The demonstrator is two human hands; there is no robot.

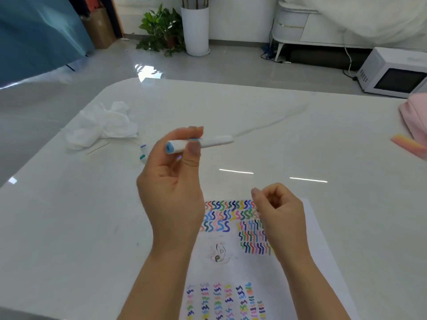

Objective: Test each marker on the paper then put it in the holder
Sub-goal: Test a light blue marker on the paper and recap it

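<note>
My left hand (172, 181) is raised above the table and pinches a white marker with a light blue end cap (208, 142) between thumb and fingers; the marker lies level and points to the right. My right hand (280, 211) hovers over the paper with its fingers curled and nothing visible in them. The white paper (318, 245), covered with rows of coloured squiggles, lies at the near edge under both forearms. Two more markers (143, 153), with blue and teal ends, peek out behind my left hand. No holder is in view.
A crumpled white tissue (101, 124) and a thin wooden stick (97, 148) lie at the left. A pink cloth (414, 121) and an orange-pink block (406, 144) sit at the right edge. The white table (277, 125) is glossy.
</note>
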